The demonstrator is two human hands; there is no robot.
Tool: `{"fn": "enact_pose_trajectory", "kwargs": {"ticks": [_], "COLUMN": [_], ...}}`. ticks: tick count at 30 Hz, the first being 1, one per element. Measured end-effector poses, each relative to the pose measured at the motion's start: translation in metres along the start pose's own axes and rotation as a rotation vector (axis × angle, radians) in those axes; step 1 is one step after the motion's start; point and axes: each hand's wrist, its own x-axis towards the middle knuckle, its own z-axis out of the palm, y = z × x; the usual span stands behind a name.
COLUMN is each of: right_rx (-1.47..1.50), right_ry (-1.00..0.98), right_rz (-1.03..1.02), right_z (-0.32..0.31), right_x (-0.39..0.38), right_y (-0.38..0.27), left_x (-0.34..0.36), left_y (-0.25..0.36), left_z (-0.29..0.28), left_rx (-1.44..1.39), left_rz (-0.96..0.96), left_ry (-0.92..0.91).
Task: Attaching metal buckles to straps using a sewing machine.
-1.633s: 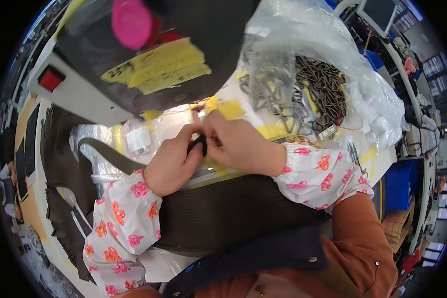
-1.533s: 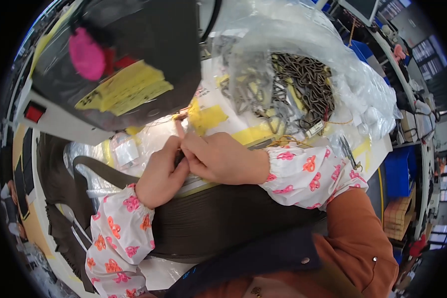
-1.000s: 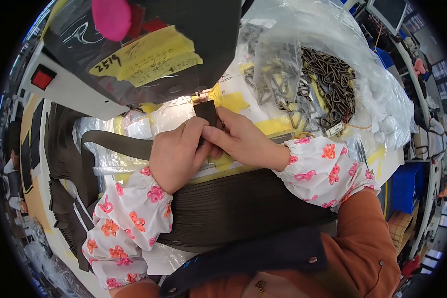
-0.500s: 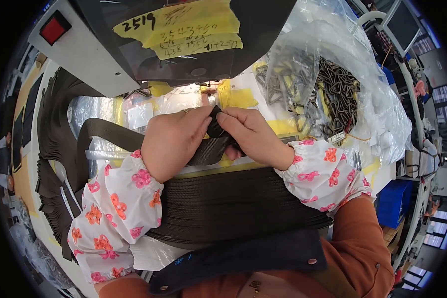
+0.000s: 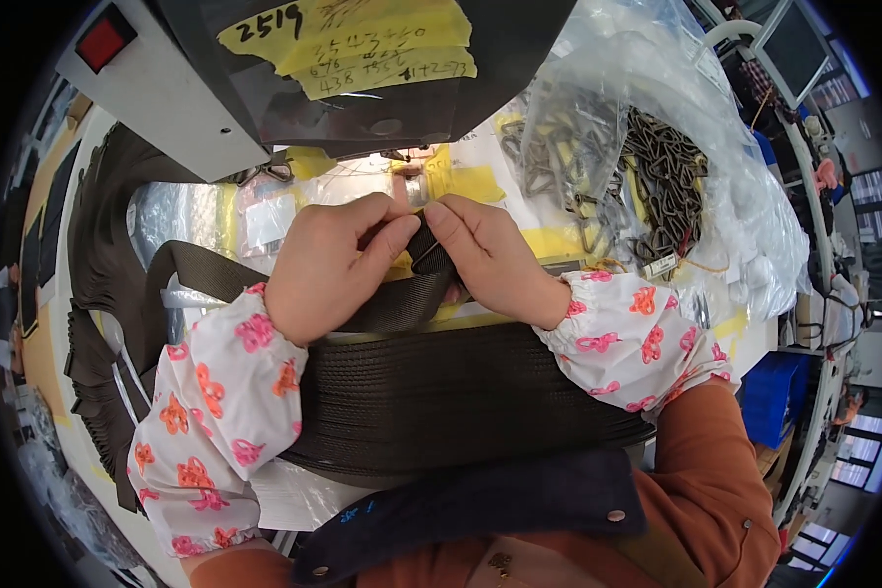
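Observation:
Between my hands is a dark olive webbing strap [image 5: 400, 306], folded over at its upper end. My left hand [image 5: 328, 265] is closed on the fold from the left, thumb and forefinger at its top. From the right, my right hand [image 5: 500, 257] pinches the same fold, with its thumb tip close to the left one. A dark metal edge, perhaps a buckle, shows in the fold; the fingers hide most of it. The strap loops away to the left behind my left wrist. Just beyond my fingers is the lit work area under a dark machine head [image 5: 392, 103].
A thick stack of dark webbing [image 5: 421, 397] lies in front of me, and more folded webbing [image 5: 103, 245] stands at the left. Dark metal triangular rings [image 5: 664, 171] fill a clear plastic bag [image 5: 755, 216] at the right. A blue bin [image 5: 774, 397] sits beyond the table's right edge.
My left hand has shifted slightly up and left, and its thumb now shows at the top of the fold. The right hand has moved slightly left and up, still pinching the strap.

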Motion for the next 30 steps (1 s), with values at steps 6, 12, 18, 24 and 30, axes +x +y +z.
{"fn": "enact_pose_trajectory", "kwargs": {"ticks": [6,12,18,24,30], "right_rx": [-0.363,-0.339,-0.411,-0.400,0.483], "right_ry": [0.010,0.026,0.028,0.026,-0.067], "right_rz": [-0.358,-0.300,-0.395,-0.362,0.277], "right_z": [-0.002,-0.004,-0.008,-0.019,-0.025], "right_x": [0.004,0.003,0.004,0.016,0.023], "right_y": [0.002,-0.002,-0.003,0.004,-0.025], "left_x": [0.004,0.004,0.002,0.009,-0.009], "left_y": [-0.006,-0.003,-0.009,0.007,0.014], "left_z": [-0.006,-0.005,-0.006,-0.001,0.015], "left_rx": [-0.481,-0.507,-0.332,-0.110,0.308], "left_rz": [-0.232,-0.239,-0.093,0.182,0.788], "left_ry": [-0.169,-0.139,-0.118,0.143,-0.054]}}
